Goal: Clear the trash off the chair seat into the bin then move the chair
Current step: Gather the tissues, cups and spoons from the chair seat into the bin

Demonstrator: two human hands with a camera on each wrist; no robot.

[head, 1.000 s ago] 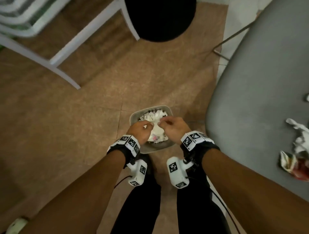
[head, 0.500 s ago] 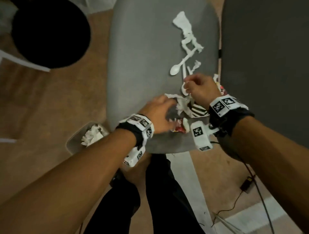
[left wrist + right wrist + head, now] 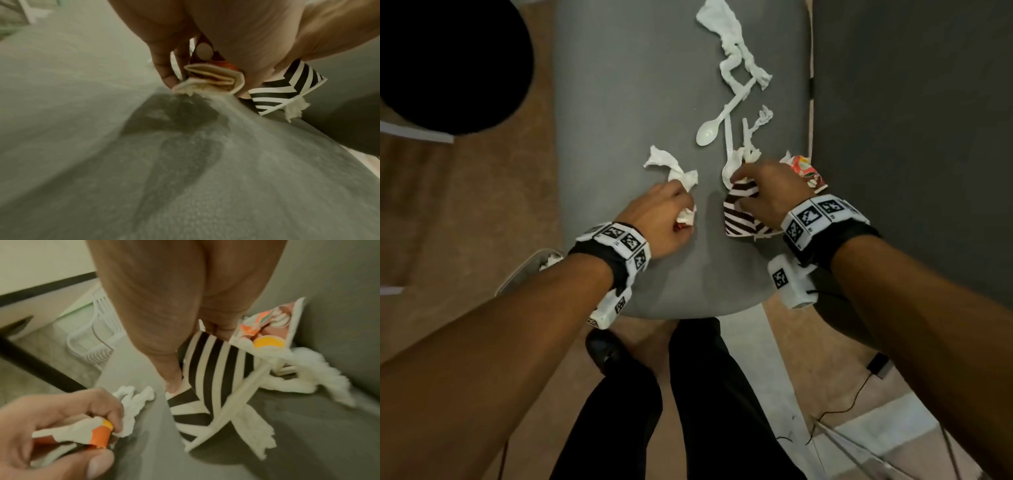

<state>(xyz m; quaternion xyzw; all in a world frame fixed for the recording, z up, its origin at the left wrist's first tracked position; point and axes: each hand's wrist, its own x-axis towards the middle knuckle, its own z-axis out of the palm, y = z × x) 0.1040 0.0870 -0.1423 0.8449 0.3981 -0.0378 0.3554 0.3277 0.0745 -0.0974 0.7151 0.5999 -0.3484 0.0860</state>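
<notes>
The grey chair seat (image 3: 637, 85) carries torn white tissue (image 3: 732, 41), a white plastic spoon (image 3: 709, 133), a pink printed wrapper (image 3: 804, 171) and a crushed black-and-white striped paper cup (image 3: 743, 219). My left hand (image 3: 685, 212) grips a crumpled orange-and-white wrapper (image 3: 92, 433) together with a tissue wad (image 3: 674, 171), low over the seat's front. My right hand (image 3: 739, 185) curls round the striped cup (image 3: 209, 369) at its rim, thumb pressed on its side. The grey bin (image 3: 524, 270) stands on the floor to the left, mostly hidden by my left forearm.
A round black object (image 3: 448, 61) sits at the upper left. The dark chair back (image 3: 911, 137) rises along the seat's right edge. A cable and small adapter (image 3: 876, 366) lie on the floor at right. My legs (image 3: 688, 394) stand against the seat's front. A white plastic chair (image 3: 90, 340) is beyond.
A second ago both hands were over the bin. They have since moved right to the chair seat, where the left took up a wrapper with tissue and the right closed on the striped cup.
</notes>
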